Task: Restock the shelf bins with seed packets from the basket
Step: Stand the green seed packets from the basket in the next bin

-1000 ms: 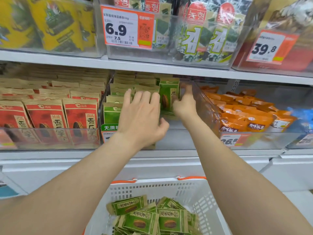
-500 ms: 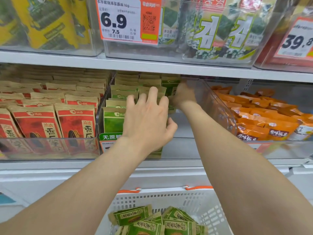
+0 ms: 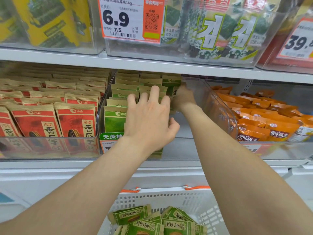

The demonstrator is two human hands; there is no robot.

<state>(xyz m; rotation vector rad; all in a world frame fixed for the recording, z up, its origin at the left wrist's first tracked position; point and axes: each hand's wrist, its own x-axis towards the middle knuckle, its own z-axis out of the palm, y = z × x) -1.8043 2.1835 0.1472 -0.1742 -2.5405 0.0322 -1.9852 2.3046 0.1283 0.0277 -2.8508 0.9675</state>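
Green seed packets stand in rows inside a clear shelf bin. My left hand lies over the front of the middle row, fingers straight and spread across the packet tops, thumb at the row's right side. My right hand reaches deeper into the bin and grips the right edge of an upright green packet at the back of the right row; its fingertips are hidden behind it. The front of that right row is bare. More green packets lie loose in the white basket below.
Red seed packets fill the bin on the left and orange bags the bin on the right. The upper shelf hangs low over the bins, carrying seaweed packs and a 6.9 price tag.
My right hand has moved its green packet deeper into the bin, toward the back of the right row. My left hand has stayed on the middle row.
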